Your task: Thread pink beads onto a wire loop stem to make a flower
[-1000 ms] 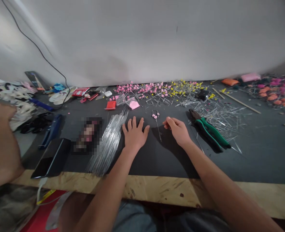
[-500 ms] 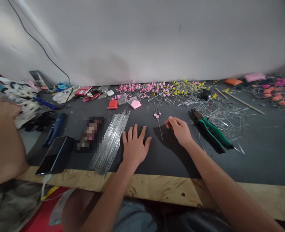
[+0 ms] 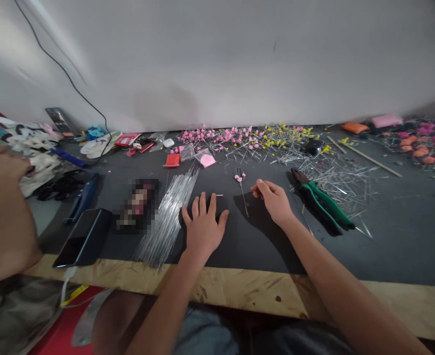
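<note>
My left hand [image 3: 205, 224] lies flat with fingers spread on the dark tabletop [image 3: 235, 246]. Just beyond its index fingertip is a thin pink strip [image 3: 219, 195]. A bundle of silvery wires [image 3: 167, 217] rests to the left of this hand. Between my two hands lies a wire piece with a looped top and small pink blobs [image 3: 240, 178]. My right hand [image 3: 272, 197] is beside it, thumb and fingers curled together; whatever they may hold is too small to make out. Green-handled pliers [image 3: 324, 202] lie right of that hand.
Pink-tipped wires [image 3: 220, 137] and yellow-tipped wires [image 3: 285, 135] are heaped along the wall. Loose wires [image 3: 346, 180] scatter behind the pliers. A black phone [image 3: 82, 239] sits at the left front edge. Another person's arm [image 3: 8, 212] reaches in at far left.
My left hand has shifted slightly left, and its index finger has come off the pink strip, which now shows beside the fingertip. My right hand keeps its pose.
</note>
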The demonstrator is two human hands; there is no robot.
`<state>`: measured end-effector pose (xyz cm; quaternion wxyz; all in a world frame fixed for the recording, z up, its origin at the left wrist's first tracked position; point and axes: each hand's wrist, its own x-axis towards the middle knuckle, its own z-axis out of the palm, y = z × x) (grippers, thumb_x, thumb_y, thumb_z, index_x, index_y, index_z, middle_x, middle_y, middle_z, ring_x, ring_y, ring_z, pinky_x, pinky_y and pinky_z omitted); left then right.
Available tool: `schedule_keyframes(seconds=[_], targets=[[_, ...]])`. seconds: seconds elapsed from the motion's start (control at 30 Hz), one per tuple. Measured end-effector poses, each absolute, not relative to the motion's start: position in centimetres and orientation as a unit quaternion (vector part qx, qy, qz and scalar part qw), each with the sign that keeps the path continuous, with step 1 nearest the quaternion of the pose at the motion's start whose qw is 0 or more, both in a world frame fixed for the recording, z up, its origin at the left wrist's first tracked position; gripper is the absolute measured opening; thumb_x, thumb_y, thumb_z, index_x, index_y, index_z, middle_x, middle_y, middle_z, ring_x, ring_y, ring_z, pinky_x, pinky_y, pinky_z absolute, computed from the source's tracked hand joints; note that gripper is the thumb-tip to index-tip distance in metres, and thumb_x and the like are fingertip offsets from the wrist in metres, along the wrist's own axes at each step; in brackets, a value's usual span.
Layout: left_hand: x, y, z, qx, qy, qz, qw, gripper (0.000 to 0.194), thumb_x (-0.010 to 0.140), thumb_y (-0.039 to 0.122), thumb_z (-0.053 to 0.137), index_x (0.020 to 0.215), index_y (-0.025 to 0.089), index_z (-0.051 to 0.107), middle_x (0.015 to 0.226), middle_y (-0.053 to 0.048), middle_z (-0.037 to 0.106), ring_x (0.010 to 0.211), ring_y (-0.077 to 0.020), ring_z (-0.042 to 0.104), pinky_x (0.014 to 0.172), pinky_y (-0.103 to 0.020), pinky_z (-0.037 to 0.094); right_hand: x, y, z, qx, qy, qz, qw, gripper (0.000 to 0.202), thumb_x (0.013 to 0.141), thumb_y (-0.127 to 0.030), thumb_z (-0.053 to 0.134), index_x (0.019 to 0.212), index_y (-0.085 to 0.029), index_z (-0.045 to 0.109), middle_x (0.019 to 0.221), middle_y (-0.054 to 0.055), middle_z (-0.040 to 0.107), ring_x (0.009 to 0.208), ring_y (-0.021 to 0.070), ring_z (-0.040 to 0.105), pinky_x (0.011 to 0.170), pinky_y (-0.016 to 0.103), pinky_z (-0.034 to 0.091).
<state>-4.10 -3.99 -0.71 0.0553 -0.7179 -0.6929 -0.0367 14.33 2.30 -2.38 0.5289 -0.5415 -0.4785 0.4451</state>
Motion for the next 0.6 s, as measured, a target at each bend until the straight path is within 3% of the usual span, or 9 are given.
schedule_keyframes(seconds=[0.6], targets=[[-4.04, -3.09, -0.77, -0.715, -0.697, -0.03, 0.052, 0.06, 0.088, 0.053, 0.015, 0.134, 0.021, 0.035, 0.142, -0.011, 0.034, 0.131, -0.0288, 0.025, 0.105, -0.056, 0.01, 14.29, 2.29, -2.38, -0.55, -0.486, 0.436, 0.52, 0.041, 0.077, -0.053, 0.048, 0.067, -0.018, 0.065, 0.059, 0.002, 0.059, 0.059, 0.0141, 0.053, 0.057, 0.026, 0.038]])
